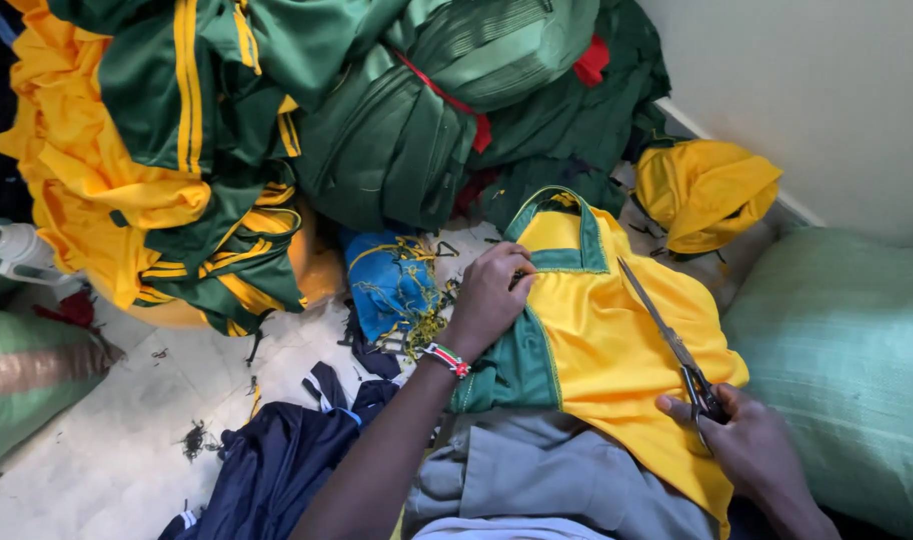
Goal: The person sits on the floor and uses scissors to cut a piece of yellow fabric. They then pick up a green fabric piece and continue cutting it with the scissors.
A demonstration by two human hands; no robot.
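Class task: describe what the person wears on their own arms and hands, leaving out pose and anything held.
Both forearms are bare, with no sleeves in view. The left hand has a beaded wristband in red, white, green and black at the wrist. The right hand wears nothing visible; no gloves.

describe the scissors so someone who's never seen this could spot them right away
Start at the yellow and green garment spread on the person's lap. Across its right side lies a pair of long metal scissors, handles in the right hand. They are the only metal thing among all the cloth.

The yellow and green shirt [596, 330] is smooth, faintly shiny cloth. The scissors [666, 335] are dull grey metal. The sack [836, 350] at right is coarse woven plastic.
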